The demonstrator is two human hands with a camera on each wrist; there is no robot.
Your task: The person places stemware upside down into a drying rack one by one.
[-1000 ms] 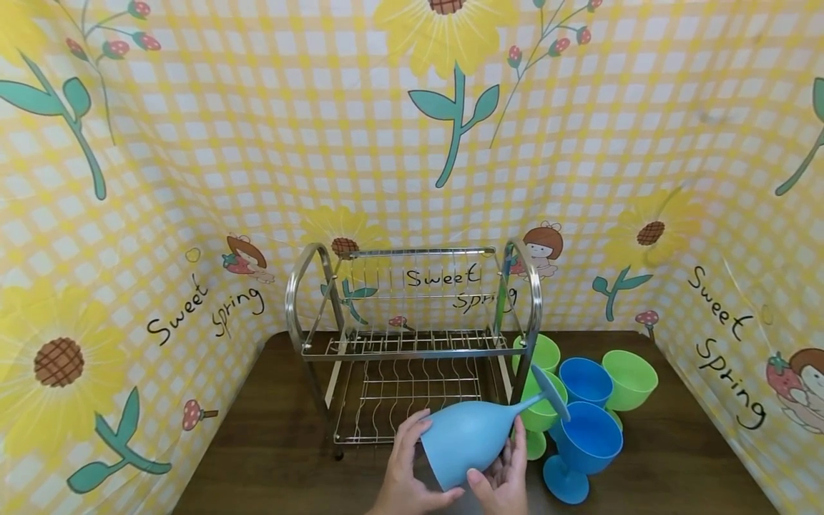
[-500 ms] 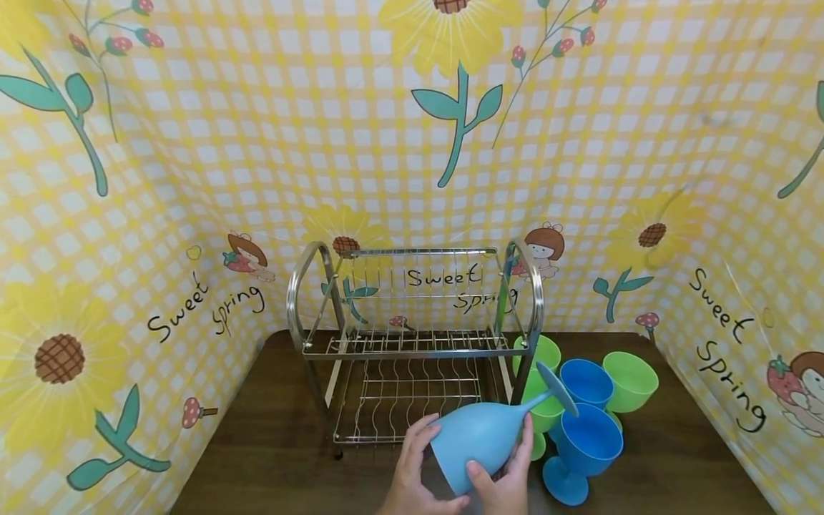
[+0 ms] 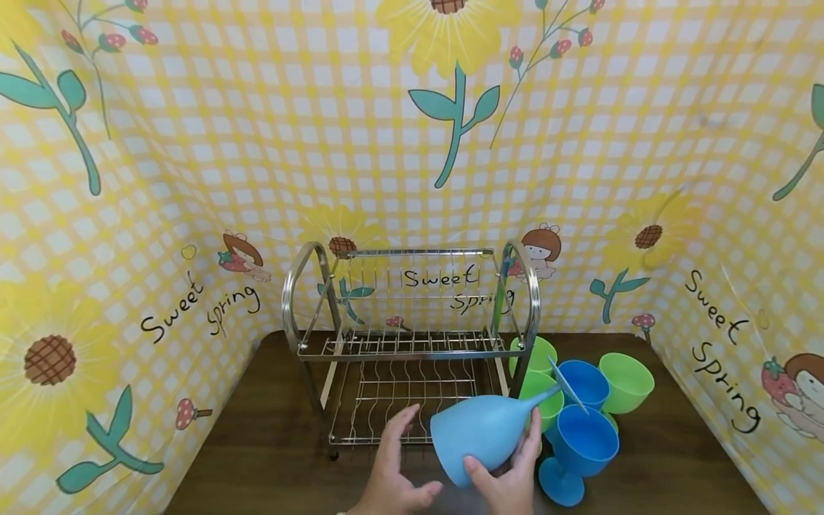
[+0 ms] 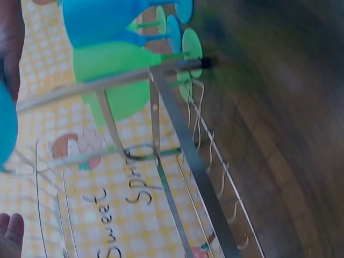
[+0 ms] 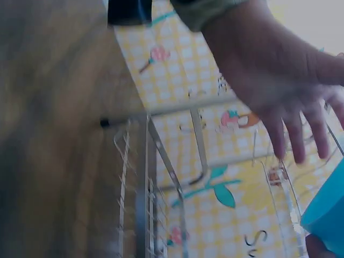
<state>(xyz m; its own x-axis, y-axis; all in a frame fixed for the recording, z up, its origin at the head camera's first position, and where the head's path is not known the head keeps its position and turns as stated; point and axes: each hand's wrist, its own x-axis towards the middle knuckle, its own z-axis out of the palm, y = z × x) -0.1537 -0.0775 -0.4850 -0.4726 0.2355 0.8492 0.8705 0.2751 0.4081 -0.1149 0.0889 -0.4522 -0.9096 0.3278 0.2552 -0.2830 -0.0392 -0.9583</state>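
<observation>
A light blue plastic goblet lies tilted on its side in the air, its mouth toward the left and its foot up to the right. My right hand grips its bowl from below and the right, thumb across the near side. To the left of the rim my left hand is spread, thumb and fingers apart, holding nothing; the right wrist view shows this hand with fingers extended beside the goblet. Behind the goblet stands a two-tier metal dish rack.
Right of the rack stand blue goblets and green goblets in a close group, upright on the dark wooden table. The held goblet's foot overlaps them in the head view. A yellow checked cloth hangs around the back and sides.
My left hand has let go of the goblet's rim and moved left, its fingers opening. The goblet has turned slightly in my right hand and shifted a little right.
</observation>
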